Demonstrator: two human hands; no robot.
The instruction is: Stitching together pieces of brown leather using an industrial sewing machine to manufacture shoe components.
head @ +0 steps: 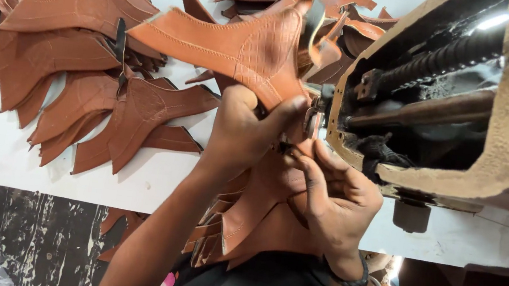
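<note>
A tan leather piece (pixel 241 46) was held up over the white surface (pixel 151 182), just left of the sewing machine (pixel 456 104). The left hand (pixel 247 125) pinched its lower edge, thumb on top. The right hand (pixel 336 196) curled its fingers beside the needle area. More leather pieces (pixel 80 74) lay piled toward the surface's left edge and far edge.

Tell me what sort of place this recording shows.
Likely a leather footwear workshop: stacks of cut tan leather pieces on a white table, a worn stitching machine, and both hands feeding one leather piece to it.
</note>
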